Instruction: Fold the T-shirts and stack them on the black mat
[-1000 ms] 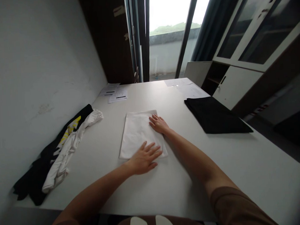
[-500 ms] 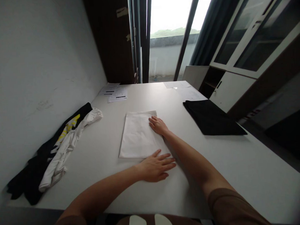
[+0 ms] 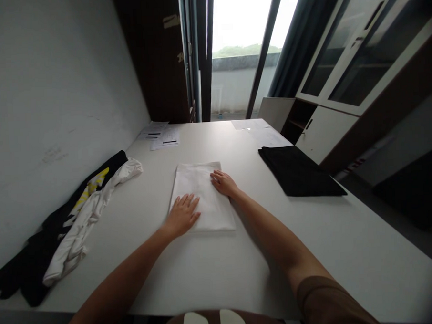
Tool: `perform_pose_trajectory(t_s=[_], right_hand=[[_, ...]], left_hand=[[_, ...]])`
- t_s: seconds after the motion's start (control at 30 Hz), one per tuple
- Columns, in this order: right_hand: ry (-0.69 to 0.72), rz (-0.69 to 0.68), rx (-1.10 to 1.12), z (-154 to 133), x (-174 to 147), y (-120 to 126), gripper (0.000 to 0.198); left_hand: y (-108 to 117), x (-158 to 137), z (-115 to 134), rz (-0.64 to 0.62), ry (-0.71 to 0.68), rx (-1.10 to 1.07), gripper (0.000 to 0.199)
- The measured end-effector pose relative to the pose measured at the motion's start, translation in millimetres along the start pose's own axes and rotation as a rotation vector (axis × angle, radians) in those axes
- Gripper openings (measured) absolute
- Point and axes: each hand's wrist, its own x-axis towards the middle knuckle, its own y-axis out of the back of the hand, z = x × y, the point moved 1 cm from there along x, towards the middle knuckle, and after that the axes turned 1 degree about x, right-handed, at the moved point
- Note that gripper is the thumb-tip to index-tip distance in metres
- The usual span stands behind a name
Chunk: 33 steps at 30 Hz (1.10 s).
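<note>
A white cloth (image 3: 211, 212), folded into a flat rectangle, lies in front of me on the white table (image 3: 213, 272). My left hand (image 3: 183, 214) rests palm down on its left side, fingers spread and pointing away from me. Near the cloth's far right edge, my right hand (image 3: 223, 182) lies flat with its fingers stretched out toward the left. Both hands press on the fabric without gripping it. Whether the cloth is a garment cannot be told from its folded shape.
Along the wall at left lie crumpled black clothes (image 3: 77, 192) with a yellow print and a crumpled white garment (image 3: 86, 225). A folded black cloth (image 3: 298, 171) sits at right. Papers (image 3: 166, 136) lie at the far left, more sheets (image 3: 268, 133) at the far right.
My left hand has moved from the cloth's near right corner to its left side. My right hand stays at the right edge. The view has shifted slightly.
</note>
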Motion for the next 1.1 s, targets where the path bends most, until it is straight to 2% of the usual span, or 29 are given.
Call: perform_pose_trajectory(t_s=[0.1, 0.17, 0.33, 0.47, 0.57, 0.83, 0.97, 1.1], right_hand=[[-0.009, -0.005, -0.016, -1.1, -2.9, 2.5, 0.049], [-0.011, 0.000, -0.038, -6.0, -4.8, 5.3, 0.046], [0.001, 0.054, -0.108, -36.4, -9.5, 9.6, 0.044], [0.153, -0.044, -0.058, -60.6, -13.6, -1.4, 0.052], [0.154, -0.110, -0.059, -64.3, -13.8, -10.9, 0.057], [0.007, -0.068, -0.089, -49.7, -7.6, -12.2, 0.064], [-0.181, -0.065, -0.114, -19.4, -7.6, -4.4, 0.063], [-0.368, 0.021, -0.175, 13.8, -16.3, 9.5, 0.056]], left_hand=[[-3.7, -13.2, -17.5, -0.029, -0.098, 0.005, 0.057], [-5.7, -19.2, -27.6, -0.019, -0.090, -0.001, 0.057], [-14.1, -16.5, -45.6, -0.041, 0.088, -0.031, 0.059], [-16.6, -11.6, -57.6, -0.047, 0.227, -0.036, 0.059], [-16.0, -12.3, -65.8, -0.046, 0.276, -0.046, 0.059], [-15.8, -15.0, -67.6, -0.030, 0.287, -0.128, 0.062], [-13.3, -15.6, -72.9, -0.009, 0.287, -0.158, 0.060], [-5.2, -15.8, -90.5, 0.043, 0.356, -0.118, 0.057]])
